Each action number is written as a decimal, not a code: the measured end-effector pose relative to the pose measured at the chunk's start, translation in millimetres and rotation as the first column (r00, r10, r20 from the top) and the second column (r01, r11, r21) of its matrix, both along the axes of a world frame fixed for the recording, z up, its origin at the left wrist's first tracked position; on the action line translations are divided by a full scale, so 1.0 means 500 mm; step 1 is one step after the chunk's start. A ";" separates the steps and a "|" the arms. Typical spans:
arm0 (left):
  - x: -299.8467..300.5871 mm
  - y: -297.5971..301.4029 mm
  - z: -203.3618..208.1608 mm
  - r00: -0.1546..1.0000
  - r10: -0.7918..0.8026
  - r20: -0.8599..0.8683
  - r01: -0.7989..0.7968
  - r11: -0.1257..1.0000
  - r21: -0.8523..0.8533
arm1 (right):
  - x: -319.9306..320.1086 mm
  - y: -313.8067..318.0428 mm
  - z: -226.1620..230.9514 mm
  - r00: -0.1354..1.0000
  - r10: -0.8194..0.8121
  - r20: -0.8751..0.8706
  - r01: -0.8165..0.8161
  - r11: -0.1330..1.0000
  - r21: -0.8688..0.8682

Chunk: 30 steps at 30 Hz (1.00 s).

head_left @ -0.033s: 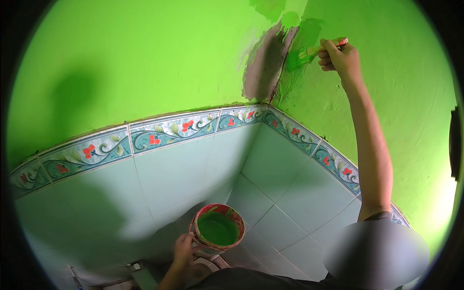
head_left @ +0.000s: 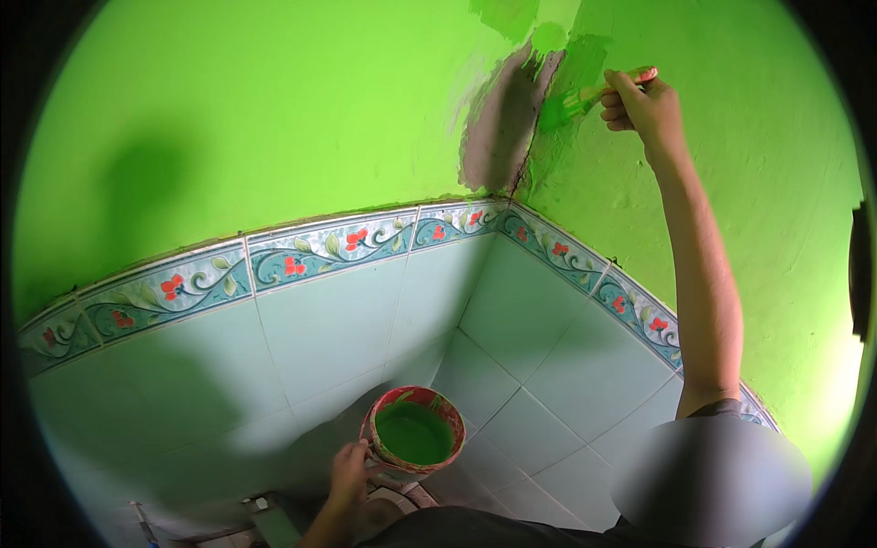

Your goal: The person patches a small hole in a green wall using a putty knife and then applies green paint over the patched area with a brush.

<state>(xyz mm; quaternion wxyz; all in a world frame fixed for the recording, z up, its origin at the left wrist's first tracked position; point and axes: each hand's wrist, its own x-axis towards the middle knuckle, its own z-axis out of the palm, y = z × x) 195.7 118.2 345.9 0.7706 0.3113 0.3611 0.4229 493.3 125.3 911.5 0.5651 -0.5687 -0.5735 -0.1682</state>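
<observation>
My right hand (head_left: 639,105) is raised at the upper right, closed around the handle of a paintbrush (head_left: 589,99). The bristles carry green paint and press against the right wall (head_left: 722,137), just beside the corner, where a darker wet green patch (head_left: 580,68) shows. Lower down, my left hand (head_left: 349,475) grips the rim or handle of a red-edged bucket (head_left: 373,438), its fingers partly hidden behind it. Green paint (head_left: 416,434) lies inside the bucket, with smears on its inner wall.
A bare grey-brown patch (head_left: 502,128) runs down the wall corner. Below it, a flowered tile border (head_left: 333,242) tops pale green tiles (head_left: 347,320). A dark object (head_left: 860,274) is at the right edge. Pale items (head_left: 269,521) sit low left, unclear in shadow.
The brush handle has tipped up very slightly in my right hand, its bristles still on the wall. The bucket and my left hand look nearly unmoved.
</observation>
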 end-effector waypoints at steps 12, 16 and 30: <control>-0.046 -0.030 0.026 0.994 0.085 -0.068 -0.086 0.996 -0.008 | -0.093 0.070 -0.012 0.976 0.216 0.004 -0.216 0.975 -0.051; -0.048 -0.046 0.040 0.992 0.120 -0.047 -0.119 0.993 0.015 | -0.102 0.125 0.021 0.986 0.159 0.049 -0.158 0.987 -0.018; -0.053 -0.062 0.016 0.978 0.209 -0.026 -0.209 0.978 0.006 | -0.146 0.032 0.098 0.993 0.114 0.041 -0.119 0.984 0.132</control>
